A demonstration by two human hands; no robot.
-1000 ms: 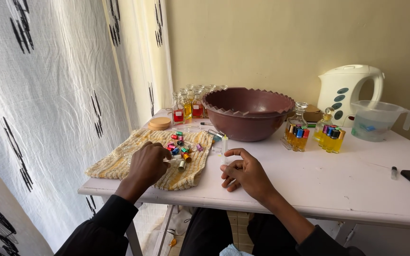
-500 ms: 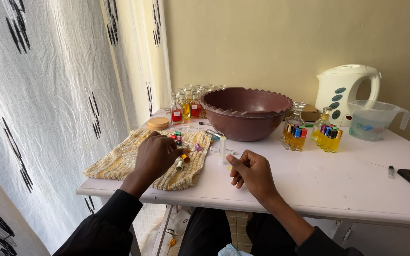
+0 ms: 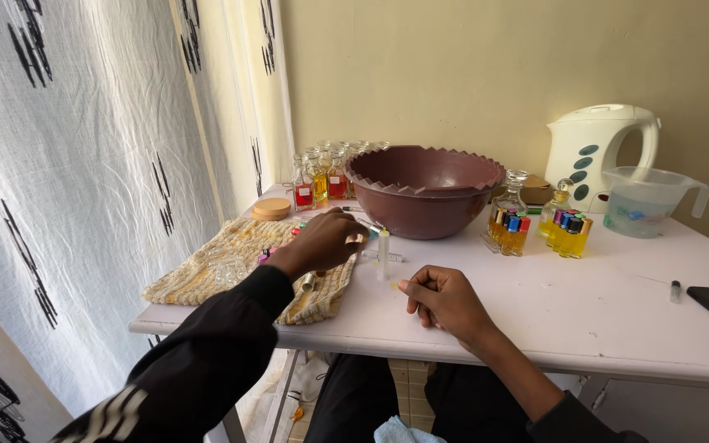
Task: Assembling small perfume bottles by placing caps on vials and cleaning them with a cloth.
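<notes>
**At the table's left end: hands and small bottles**

On the white table (image 3: 617,303), near its left edge, I see the left hand (image 3: 322,242) over the yellow cloth (image 3: 207,271), fingertips pinched on a small item I cannot identify. The right hand (image 3: 445,299) rests curled near the front edge, holding nothing visible. A slim clear tube (image 3: 384,250) stands upright between them, before the brown bowl (image 3: 424,189).
</notes>
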